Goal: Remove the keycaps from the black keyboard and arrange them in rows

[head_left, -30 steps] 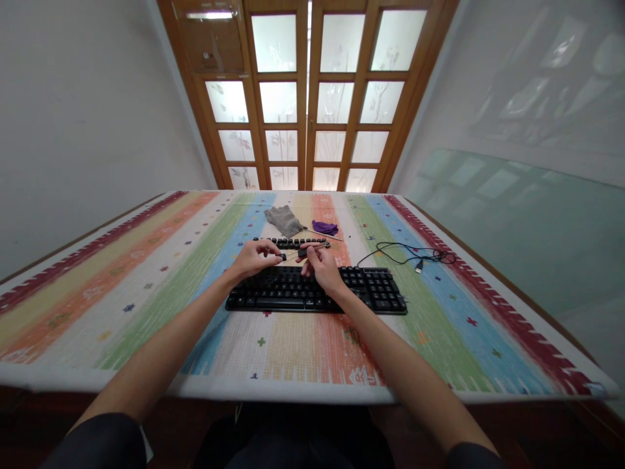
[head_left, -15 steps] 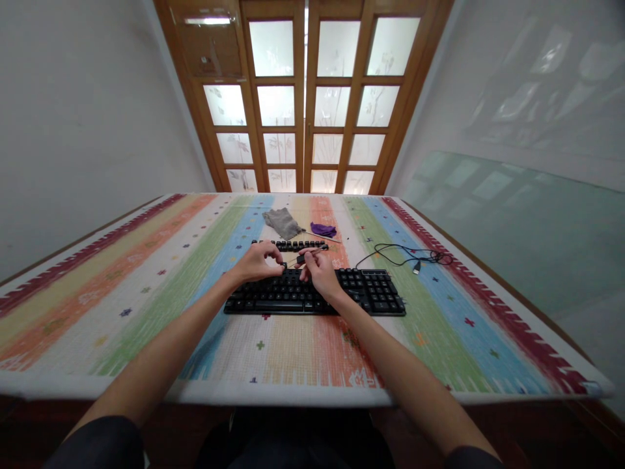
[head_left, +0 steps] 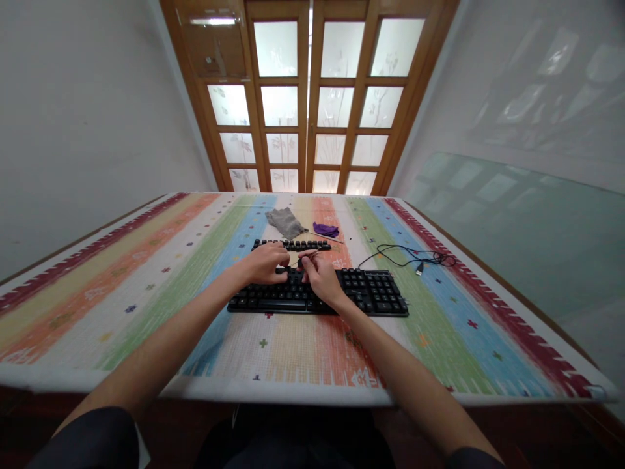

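**Our left hand point(head_left: 269, 264) and right hand point(head_left: 319, 277) work side by side over the black keyboard point(head_left: 378, 292)**

We have the keyboard lying flat on the worktop point(head_left: 239, 352), which is covered by a striped cloth. Our left hand is bent down over the keyboard's far left part, its thumb at the keys; the fingertips are hidden, so we cannot tell whether they pinch anything. Our right hand is over the middle of the keyboard, just beside the left, with thumb and forefinger pinching a small dark tool point(head_left: 300, 263) that is partly covered.

Just beyond the keyboard we see a row of black keycaps point(head_left: 305, 245), a strip of cloth showing between. Farther behind the keyboard lie a crumpled grey cloth point(head_left: 286, 223), a purple cloth point(head_left: 326, 230) to its right and a thin rod point(head_left: 328, 237) near both. From the keyboard's far edge a black cable point(head_left: 400, 247) loops out to the right, and its plug point(head_left: 420, 268) lies beyond the keyboard's far right corner.
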Action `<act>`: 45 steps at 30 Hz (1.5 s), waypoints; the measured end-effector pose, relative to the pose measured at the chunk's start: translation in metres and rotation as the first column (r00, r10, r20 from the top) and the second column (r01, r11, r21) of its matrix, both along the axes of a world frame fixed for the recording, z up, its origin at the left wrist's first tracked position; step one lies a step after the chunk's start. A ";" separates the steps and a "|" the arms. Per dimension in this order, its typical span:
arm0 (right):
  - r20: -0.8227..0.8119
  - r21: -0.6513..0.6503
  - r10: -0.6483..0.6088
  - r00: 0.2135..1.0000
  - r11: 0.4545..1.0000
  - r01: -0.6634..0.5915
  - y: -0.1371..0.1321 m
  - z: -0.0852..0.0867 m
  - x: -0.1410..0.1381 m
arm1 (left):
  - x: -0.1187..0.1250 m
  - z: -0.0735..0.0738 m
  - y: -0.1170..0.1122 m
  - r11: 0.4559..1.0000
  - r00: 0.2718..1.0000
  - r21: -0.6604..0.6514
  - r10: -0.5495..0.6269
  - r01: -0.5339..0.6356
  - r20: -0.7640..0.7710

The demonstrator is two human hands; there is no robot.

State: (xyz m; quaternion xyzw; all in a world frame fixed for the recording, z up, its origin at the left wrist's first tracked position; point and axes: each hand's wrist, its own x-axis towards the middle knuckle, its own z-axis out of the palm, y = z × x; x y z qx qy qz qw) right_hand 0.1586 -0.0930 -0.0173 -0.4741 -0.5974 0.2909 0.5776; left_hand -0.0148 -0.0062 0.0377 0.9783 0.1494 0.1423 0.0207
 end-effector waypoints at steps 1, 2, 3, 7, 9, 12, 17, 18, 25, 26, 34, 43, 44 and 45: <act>0.008 -0.001 -0.002 1.000 1.000 0.002 0.000 0.000 0.000 | 0.000 0.000 0.000 1.000 1.000 -0.001 -0.017 0.016 -0.004; 0.014 -0.001 -0.005 1.000 1.000 0.005 -0.001 0.000 0.000 | 0.000 0.000 0.000 1.000 1.000 -0.003 -0.029 0.029 0.001; 0.018 -0.001 -0.008 1.000 1.000 0.008 -0.001 0.000 0.001 | -0.001 -0.001 0.000 0.999 0.999 -0.005 -0.038 0.038 0.007; 0.018 0.000 -0.015 1.000 1.000 0.015 -0.002 0.000 0.002 | -0.005 -0.004 0.001 0.999 0.998 -0.027 -0.044 0.045 0.040; 0.018 -0.004 -0.018 1.000 1.000 0.018 -0.002 -0.001 0.003 | -0.006 -0.006 0.001 0.997 0.997 -0.061 -0.038 0.042 0.062; 0.017 -0.006 -0.023 1.000 1.000 0.023 -0.001 -0.002 0.004 | -0.009 -0.008 0.001 0.993 0.993 -0.120 -0.005 0.019 0.119; -0.014 -0.015 -0.035 0.999 0.999 0.034 0.002 -0.004 0.006 | -0.014 -0.012 0.012 0.992 0.985 -0.111 0.069 -0.051 0.158; -0.023 -0.016 -0.036 0.999 0.999 0.035 0.003 -0.005 0.007 | -0.015 -0.012 0.016 0.994 0.986 -0.087 0.082 -0.070 0.142; -0.042 -0.013 -0.045 0.998 0.999 0.044 0.002 -0.006 0.006 | -0.011 -0.015 0.041 0.983 0.987 0.115 0.151 -0.144 -0.054; -0.039 -0.010 -0.046 0.998 0.999 0.045 0.002 -0.006 0.007 | -0.009 -0.016 0.043 0.981 0.986 0.132 0.154 -0.144 -0.069; -0.024 -0.004 -0.042 0.999 0.999 0.042 -0.001 -0.005 0.007 | 0.002 -0.023 0.059 0.971 0.979 0.180 0.179 -0.160 -0.096; 0.012 0.002 -0.053 0.999 0.999 0.053 -0.003 -0.004 0.007 | 0.009 -0.024 0.065 0.950 0.935 0.242 0.257 -0.198 -0.245; 0.016 0.002 -0.058 0.998 0.998 0.058 -0.004 -0.004 0.006 | 0.009 -0.025 0.066 0.950 0.934 0.238 0.260 -0.201 -0.247; 0.018 0.003 -0.064 0.998 0.998 0.064 -0.004 -0.003 0.006 | 0.009 -0.025 0.066 0.951 0.934 0.233 0.261 -0.205 -0.243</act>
